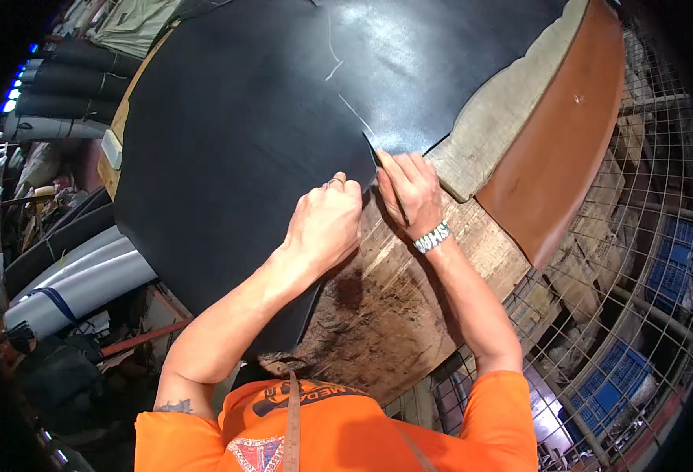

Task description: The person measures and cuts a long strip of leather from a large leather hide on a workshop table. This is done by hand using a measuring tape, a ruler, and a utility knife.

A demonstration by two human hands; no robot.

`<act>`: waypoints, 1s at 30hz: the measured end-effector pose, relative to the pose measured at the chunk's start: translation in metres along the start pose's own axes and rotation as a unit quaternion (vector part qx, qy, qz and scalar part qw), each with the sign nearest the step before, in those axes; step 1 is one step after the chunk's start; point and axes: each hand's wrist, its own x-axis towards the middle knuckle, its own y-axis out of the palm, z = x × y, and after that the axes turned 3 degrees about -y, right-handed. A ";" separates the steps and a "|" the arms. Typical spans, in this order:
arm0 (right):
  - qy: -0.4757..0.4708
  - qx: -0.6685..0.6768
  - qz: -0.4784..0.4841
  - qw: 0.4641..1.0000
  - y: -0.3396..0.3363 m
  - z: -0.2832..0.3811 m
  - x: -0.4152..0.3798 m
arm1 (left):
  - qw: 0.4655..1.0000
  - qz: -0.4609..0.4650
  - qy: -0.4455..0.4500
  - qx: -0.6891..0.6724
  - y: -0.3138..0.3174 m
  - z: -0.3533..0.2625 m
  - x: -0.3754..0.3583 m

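Note:
A large sheet of black leather [221, 141] covers most of the table, with a broken white line drawn on its surface. My right hand [411, 189] is closed around a slim dark knife [400, 206], whose tip sits in the leather at the near end of the white line. The sheet is parted from that tip back toward my body. My left hand [327, 220] is closed at the cut edge of the sheet, left of the knife; its fingertips are hidden under the fist.
Bare worn wood of the table [394, 315] shows nearest me. Brown leather [559, 149] and a pale suede-like edge lie at the right. Wire mesh [637, 259] with blue crates [610, 385] borders the right side. Rolled material [87, 283] is stacked at the left.

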 end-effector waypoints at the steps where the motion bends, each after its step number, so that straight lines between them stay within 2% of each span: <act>1: -0.001 -0.001 -0.004 1.000 0.005 -0.002 0.004 | 1.000 0.001 -0.009 -0.016 -0.005 -0.001 -0.002; 4: -0.014 -0.013 -0.032 0.999 0.026 -0.009 0.025 | 0.999 0.009 -0.030 -0.039 -0.025 0.002 -0.005; 10: 0.006 0.016 -0.068 0.998 0.051 -0.003 0.036 | 0.996 -0.024 -0.016 -0.088 -0.044 0.009 -0.010; 15: 0.009 0.032 -0.100 0.994 0.061 -0.002 0.049 | 0.995 -0.040 0.028 -0.084 -0.051 0.015 -0.010; 20: 0.024 0.112 -0.078 0.990 0.052 -0.005 0.053 | 0.988 -0.073 0.062 -0.122 -0.049 0.025 -0.012; 22: 0.023 0.107 -0.079 0.991 0.055 -0.005 0.052 | 0.983 -0.099 0.081 -0.128 -0.042 0.028 -0.012; 30: 0.016 0.079 -0.092 0.992 0.073 -0.018 0.073 | 0.987 -0.076 0.097 -0.107 -0.045 0.027 -0.016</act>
